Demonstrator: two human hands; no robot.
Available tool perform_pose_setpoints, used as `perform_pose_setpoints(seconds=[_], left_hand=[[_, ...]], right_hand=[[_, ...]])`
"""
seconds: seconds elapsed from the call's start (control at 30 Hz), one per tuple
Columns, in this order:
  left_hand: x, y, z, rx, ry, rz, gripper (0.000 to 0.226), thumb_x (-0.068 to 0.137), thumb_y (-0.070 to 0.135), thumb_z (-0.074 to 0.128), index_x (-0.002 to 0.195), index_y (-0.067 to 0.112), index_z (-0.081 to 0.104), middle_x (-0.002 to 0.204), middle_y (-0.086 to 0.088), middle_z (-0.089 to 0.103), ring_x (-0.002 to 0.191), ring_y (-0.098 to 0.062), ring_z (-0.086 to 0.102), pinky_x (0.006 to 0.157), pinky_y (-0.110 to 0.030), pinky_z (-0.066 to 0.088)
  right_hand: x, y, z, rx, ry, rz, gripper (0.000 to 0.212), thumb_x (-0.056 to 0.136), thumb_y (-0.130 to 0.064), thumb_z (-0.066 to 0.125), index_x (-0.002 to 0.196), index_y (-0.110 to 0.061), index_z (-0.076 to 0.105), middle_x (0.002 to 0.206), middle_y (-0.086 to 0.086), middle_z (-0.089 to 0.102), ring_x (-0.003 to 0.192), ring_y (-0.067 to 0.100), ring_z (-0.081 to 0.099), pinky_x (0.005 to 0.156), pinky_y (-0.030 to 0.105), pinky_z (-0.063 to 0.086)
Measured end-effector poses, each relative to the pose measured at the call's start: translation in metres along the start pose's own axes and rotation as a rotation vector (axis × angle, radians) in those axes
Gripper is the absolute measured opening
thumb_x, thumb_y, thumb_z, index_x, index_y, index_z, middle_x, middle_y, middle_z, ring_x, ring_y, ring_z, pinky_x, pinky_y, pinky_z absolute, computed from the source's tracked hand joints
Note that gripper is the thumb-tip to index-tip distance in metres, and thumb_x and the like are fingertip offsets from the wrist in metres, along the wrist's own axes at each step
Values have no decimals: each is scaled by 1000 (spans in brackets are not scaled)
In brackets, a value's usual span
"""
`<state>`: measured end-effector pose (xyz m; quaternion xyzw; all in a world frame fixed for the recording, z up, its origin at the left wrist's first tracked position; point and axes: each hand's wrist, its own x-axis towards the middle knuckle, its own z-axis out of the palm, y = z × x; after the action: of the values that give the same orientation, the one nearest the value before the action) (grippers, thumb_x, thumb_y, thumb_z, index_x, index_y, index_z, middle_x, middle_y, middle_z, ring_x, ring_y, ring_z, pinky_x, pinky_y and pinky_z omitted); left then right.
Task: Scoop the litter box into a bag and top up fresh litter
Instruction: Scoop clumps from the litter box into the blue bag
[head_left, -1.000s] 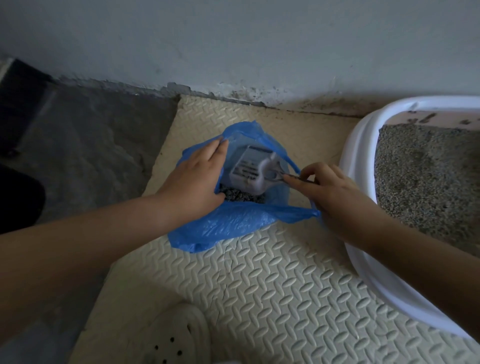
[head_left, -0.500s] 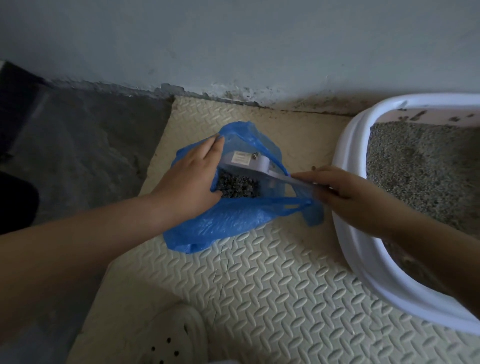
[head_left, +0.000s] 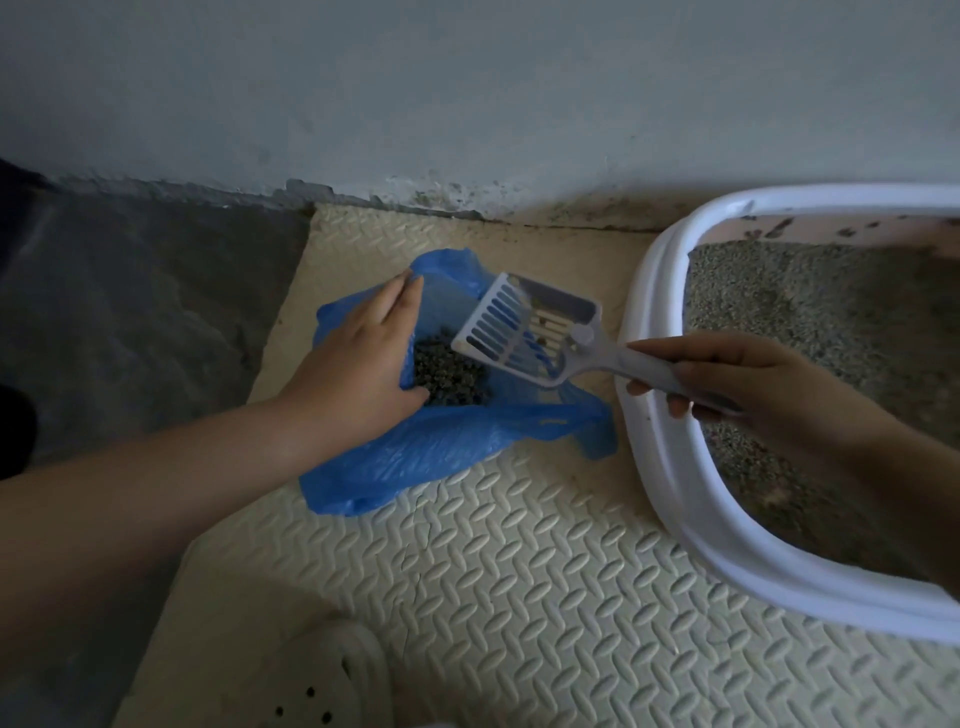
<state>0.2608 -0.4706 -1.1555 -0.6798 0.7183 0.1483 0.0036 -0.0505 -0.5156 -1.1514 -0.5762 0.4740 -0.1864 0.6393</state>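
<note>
A blue plastic bag (head_left: 431, 452) lies open on the floor mat, with dark scooped clumps (head_left: 449, 371) inside. My left hand (head_left: 361, 358) grips the bag's left edge and holds its mouth open. My right hand (head_left: 727, 376) is shut on the handle of a white slotted scoop (head_left: 524, 327), which hangs level just above the bag's right side, nearly empty apart from a few bits. The white litter box (head_left: 654, 332) stands at the right, filled with grey litter (head_left: 831, 322).
A cream diamond-pattern foam mat (head_left: 519, 571) covers the floor under the bag and box. The grey wall (head_left: 467, 93) runs right behind them. Bare dark floor (head_left: 130, 291) lies to the left. A white perforated clog (head_left: 322, 680) shows at the bottom edge.
My right hand has lifted the scoop up out of the bag and turned it level, drawing it toward the litter box. The left hand still holds the bag open.
</note>
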Motion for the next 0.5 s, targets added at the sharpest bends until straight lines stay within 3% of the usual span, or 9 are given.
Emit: perform_pose_setpoints(seconds=[0.13,0.3,0.37,0.43,0.5], left_hand=[[1,15,3,-19,5,37,96,87,36,65,152,18,-4,159,9,-10,145,-11,1,112,-26,15],[11,48,4,-73,9,124,86,91,35,57,152,19,-1,159,9,-9,145,-11,0,114,-25,12],[16,67,5,-86,-4,198,83,92,36,55,152,19,-1,159,9,-8,145,-10,2,114,-26,14],[21,89,9,-100,-20,281,81,94,38,51,152,21,-2,158,11,-9,144,-8,0,110,-20,8],[25,111,14,-94,-28,356,79,94,41,47,152,22,-3,158,12,-10,144,-6,-2,107,-16,2]], right_hand=[[-17,-2,-16,48,85,18,40,95,3,38,103,-23,69,92,6,74,80,24,55,79,38,41],[-45,5,-51,87,229,30,39,94,2,40,102,-21,70,86,4,73,63,10,55,60,15,48],[-56,15,-66,98,282,53,33,93,-2,45,104,-19,71,87,4,73,61,7,55,58,13,49],[-71,22,-79,122,314,77,23,86,-18,59,105,-20,71,86,3,73,60,6,55,56,13,48],[-87,27,-92,131,333,113,47,62,-48,78,103,-26,74,81,0,73,57,2,56,52,11,47]])
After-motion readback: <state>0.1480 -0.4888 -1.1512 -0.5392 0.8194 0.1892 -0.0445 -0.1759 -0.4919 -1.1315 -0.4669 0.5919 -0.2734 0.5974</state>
